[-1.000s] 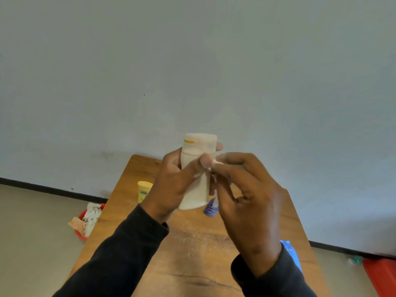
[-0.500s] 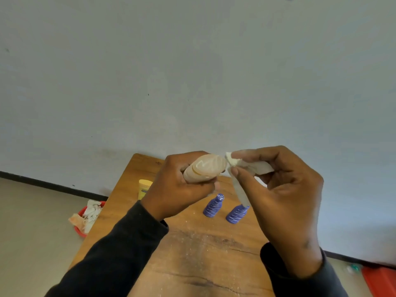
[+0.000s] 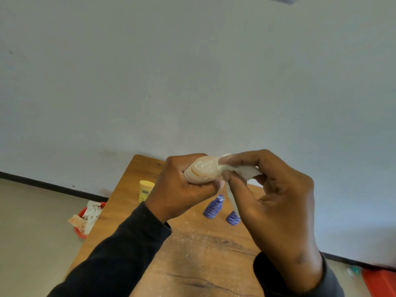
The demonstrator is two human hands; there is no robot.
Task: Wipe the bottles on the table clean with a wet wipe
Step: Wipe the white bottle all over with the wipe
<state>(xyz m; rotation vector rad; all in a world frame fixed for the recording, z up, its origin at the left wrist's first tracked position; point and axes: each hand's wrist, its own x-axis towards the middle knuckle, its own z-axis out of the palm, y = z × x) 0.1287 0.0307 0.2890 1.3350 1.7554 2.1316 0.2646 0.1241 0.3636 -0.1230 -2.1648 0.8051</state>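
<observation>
Wiping is the step in hand: the left hand (image 3: pixel 182 189) is closed round a cream bottle (image 3: pixel 201 171), held on its side above the far half of the table (image 3: pixel 192 254). The right hand (image 3: pixel 274 202) pinches a wet wipe (image 3: pixel 240 172) between thumb and fingers against the bottle's end, a strip hanging below. Two blue bottles (image 3: pixel 214 207) stand under the hands; a yellow bottle (image 3: pixel 145 190) stands far left. Next, I judge, the left hand must turn the bottle so the wipe reaches unwiped sides.
</observation>
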